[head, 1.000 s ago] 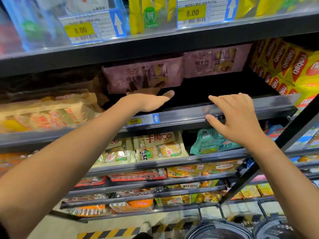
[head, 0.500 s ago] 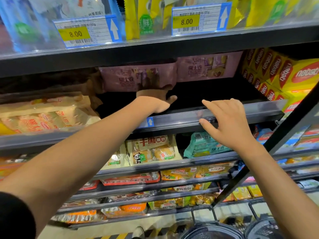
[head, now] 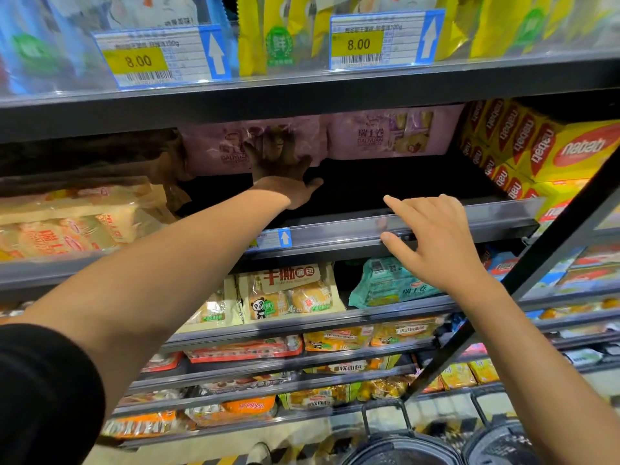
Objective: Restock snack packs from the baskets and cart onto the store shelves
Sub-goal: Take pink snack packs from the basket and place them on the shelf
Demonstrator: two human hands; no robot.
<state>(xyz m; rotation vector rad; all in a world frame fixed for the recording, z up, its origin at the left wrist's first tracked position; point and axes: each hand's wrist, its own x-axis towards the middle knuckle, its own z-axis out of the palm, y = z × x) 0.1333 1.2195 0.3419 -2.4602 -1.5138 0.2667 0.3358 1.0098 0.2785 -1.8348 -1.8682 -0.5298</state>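
Observation:
Two purple snack packs stand upright at the back of a dark shelf bay. My left hand (head: 285, 169) reaches deep into the bay, and its straight fingers press flat against the left purple pack (head: 214, 146). The right purple pack (head: 392, 132) stands beside it, untouched. My right hand (head: 432, 239) rests on the grey front rail (head: 486, 219) of the same shelf, fingers over the top edge and thumb under it. It holds no pack.
Yellow wafer boxes (head: 553, 149) fill the bay's right side and pale bread packs (head: 77, 226) the left. Price tags reading 8.00 (head: 359, 43) hang on the shelf above. Lower shelves hold more snack packs. Two dark baskets (head: 399, 451) sit on the floor below.
My left hand moved further into the shelf, from near the rail to flat against the left purple pack, which has moved back. My right hand stayed on the rail.

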